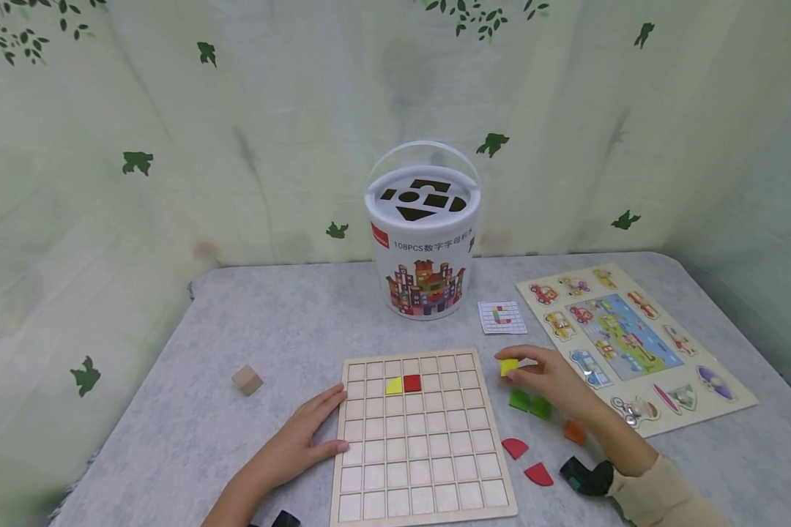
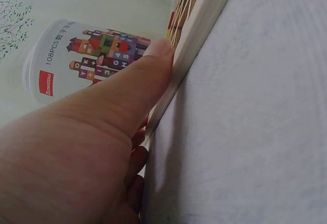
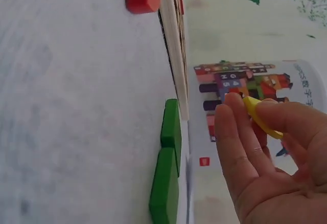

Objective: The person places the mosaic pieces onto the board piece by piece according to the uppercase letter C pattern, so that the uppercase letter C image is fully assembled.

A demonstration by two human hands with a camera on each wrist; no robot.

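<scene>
My right hand (image 1: 554,377) pinches a small yellow block (image 1: 509,366) between thumb and fingers, above the table just right of the wooden grid board (image 1: 428,443). In the right wrist view, the yellow block (image 3: 262,117) shows a curved side. My left hand (image 1: 296,443) rests against the board's left edge; its thumb (image 2: 135,83) touches the rim in the left wrist view. On the board, a yellow quarter-round piece (image 1: 394,386) sits beside a red square (image 1: 411,383). Two green pieces (image 1: 519,400) lie below my right hand.
Two red quarter-round pieces (image 1: 538,474) and an orange piece (image 1: 574,432) lie right of the board. Behind them are a pattern card (image 1: 502,318) and a white lidded bucket (image 1: 422,241). A picture puzzle (image 1: 633,337) lies far right, a plain wooden cube (image 1: 247,380) left.
</scene>
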